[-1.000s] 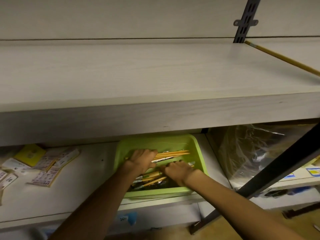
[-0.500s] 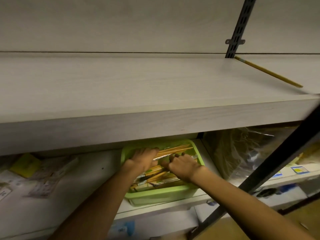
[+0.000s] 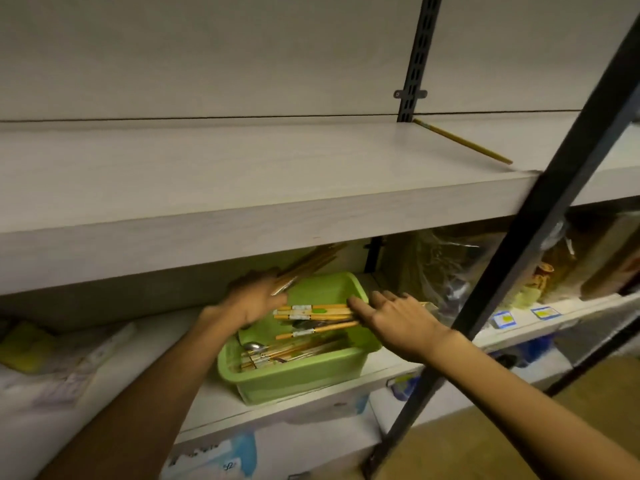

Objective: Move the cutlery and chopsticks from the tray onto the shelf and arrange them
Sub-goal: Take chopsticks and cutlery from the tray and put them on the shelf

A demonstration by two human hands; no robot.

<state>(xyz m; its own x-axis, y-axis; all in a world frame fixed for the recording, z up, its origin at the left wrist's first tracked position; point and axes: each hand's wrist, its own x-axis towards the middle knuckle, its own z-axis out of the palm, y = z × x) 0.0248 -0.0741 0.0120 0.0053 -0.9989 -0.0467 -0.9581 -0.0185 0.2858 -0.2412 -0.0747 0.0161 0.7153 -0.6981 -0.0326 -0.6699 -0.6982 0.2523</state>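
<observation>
Okay, my left hand [image 3: 254, 299] has its grip around a chopstick bundle [image 3: 304, 266] just above the tray [image 3: 298, 372]; right hand [image 3: 398, 322] is loose-fingered, touching the remaining pairs. I'd tilt the bundle clear of the shelf [image 3: 242, 174] overhead.

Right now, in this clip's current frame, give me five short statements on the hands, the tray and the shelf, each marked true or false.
1. The left hand grips a bundle of chopsticks lifted above the green tray. True.
2. The right hand holds a spoon. False: its fingers are spread over the chopsticks left in the tray, and no grip shows.
3. One chopstick lies on the upper shelf. True.
4. The tray stands on the upper shelf. False: it sits on the shelf below.
5. The tray has been emptied. False: wrapped chopsticks and a metal spoon remain in it.
</observation>
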